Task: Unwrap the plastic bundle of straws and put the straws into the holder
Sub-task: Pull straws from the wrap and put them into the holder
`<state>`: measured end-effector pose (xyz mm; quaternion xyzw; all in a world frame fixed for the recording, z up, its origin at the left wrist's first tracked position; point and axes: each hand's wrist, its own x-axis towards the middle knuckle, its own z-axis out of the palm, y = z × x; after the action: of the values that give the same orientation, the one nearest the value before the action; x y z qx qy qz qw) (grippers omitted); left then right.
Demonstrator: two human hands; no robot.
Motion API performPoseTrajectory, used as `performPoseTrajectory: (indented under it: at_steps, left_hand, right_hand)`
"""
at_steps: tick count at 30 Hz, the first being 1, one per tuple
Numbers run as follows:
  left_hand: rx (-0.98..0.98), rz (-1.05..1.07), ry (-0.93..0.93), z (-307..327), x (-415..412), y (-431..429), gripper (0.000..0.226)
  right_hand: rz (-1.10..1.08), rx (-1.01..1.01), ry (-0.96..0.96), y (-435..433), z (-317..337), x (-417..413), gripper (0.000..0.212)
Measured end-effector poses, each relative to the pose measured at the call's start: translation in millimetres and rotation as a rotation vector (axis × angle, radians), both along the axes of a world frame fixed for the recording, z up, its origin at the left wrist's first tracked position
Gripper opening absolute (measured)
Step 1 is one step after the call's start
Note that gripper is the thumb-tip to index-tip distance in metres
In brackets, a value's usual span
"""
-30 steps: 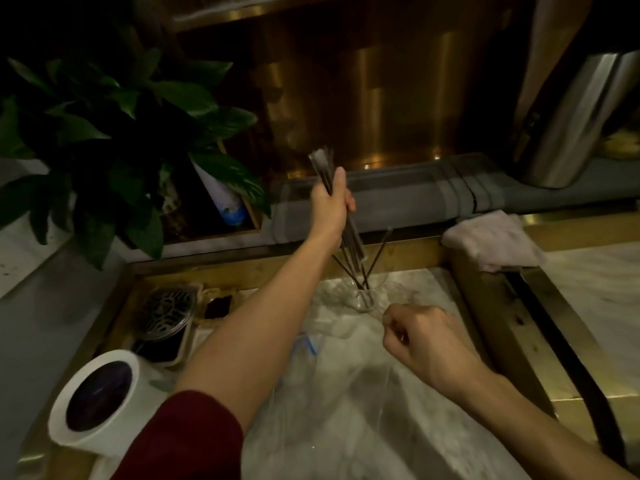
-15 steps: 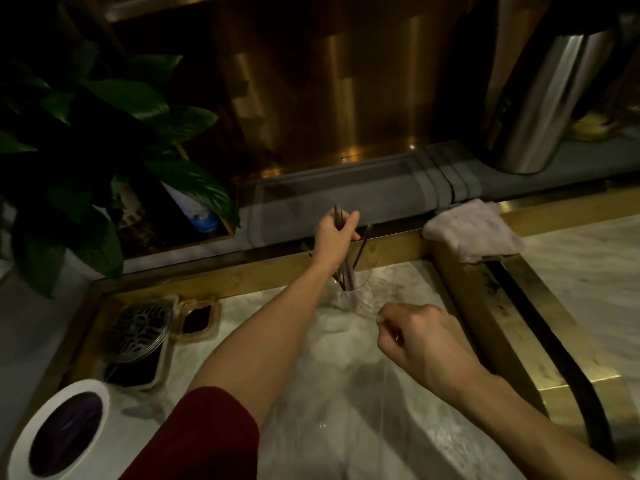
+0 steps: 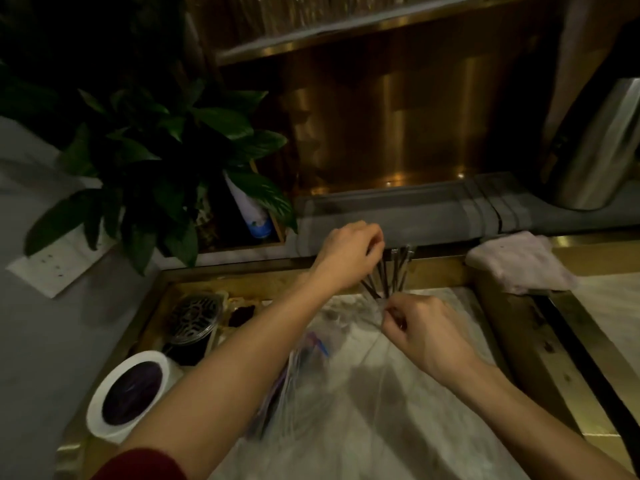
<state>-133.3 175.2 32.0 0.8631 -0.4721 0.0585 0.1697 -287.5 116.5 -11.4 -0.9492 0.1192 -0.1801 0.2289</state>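
Several dark metal straws stand fanned out in a clear glass holder at the far edge of the marble counter. My left hand hovers over them, its fingertips pinched on the tops of the leftmost straws. My right hand is closed just in front of the holder and hides most of it. It pinches the clear plastic wrapper, which trails down over the counter toward me. I cannot tell whether that hand also touches the glass.
A white roll with a dark core stands at the near left, behind it a round metal drain grate. A leafy plant fills the left, a folded cloth lies on the brass rim at right, and a steel vessel stands far right.
My left hand lowered the raised bunch of straws into the holder, where they now fan out. My right hand moved up close to the holder. The view tilted.
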Motion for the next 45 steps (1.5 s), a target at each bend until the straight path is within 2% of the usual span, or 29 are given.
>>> performPoseTrajectory:
  at_steps: [5,12,15,20,23,27,31,34,37,41,45]
  left_hand:
    - [0.062,0.032,-0.247,13,-35,46,0.021]
    - [0.094,0.072,-0.358,28,-89,90,0.026]
    - [0.089,0.104,-0.353,26,-109,107,0.018]
    - [0.121,0.123,-0.212,5,-124,125,0.008]
    - [0.209,0.182,-0.108,-3,-124,125,0.02]
    - [0.346,0.346,0.161,-18,-111,121,0.029]
    - [0.365,0.438,0.423,-38,-85,113,0.032]
    - [0.391,0.483,0.541,-47,-68,108,0.038]
    - [0.427,0.551,0.598,-65,-55,106,0.041]
    - [0.533,0.586,0.515,-84,-47,106,0.037]
    - [0.634,0.589,0.509,-100,-44,107,0.037]
  right_hand:
    - [0.004,-0.036,-0.047,7,8,4,0.011]
    - [0.028,-0.083,-0.141,16,22,15,0.015]
    - [0.042,-0.123,-0.225,18,25,19,0.014]
    - [0.037,-0.204,-0.299,28,22,20,0.006]
    - [0.032,-0.207,-0.294,30,21,19,0.005]
    - [0.04,-0.187,-0.286,28,16,15,0.005]
    - [0.049,-0.182,-0.283,28,7,9,0.008]
    - [0.049,-0.175,-0.265,28,1,4,0.008]
    - [0.031,-0.181,-0.263,26,-2,-2,0.008]
    - [0.007,-0.182,-0.286,29,-1,-7,0.016]
    - [0.007,-0.177,-0.287,31,-2,-10,0.017]
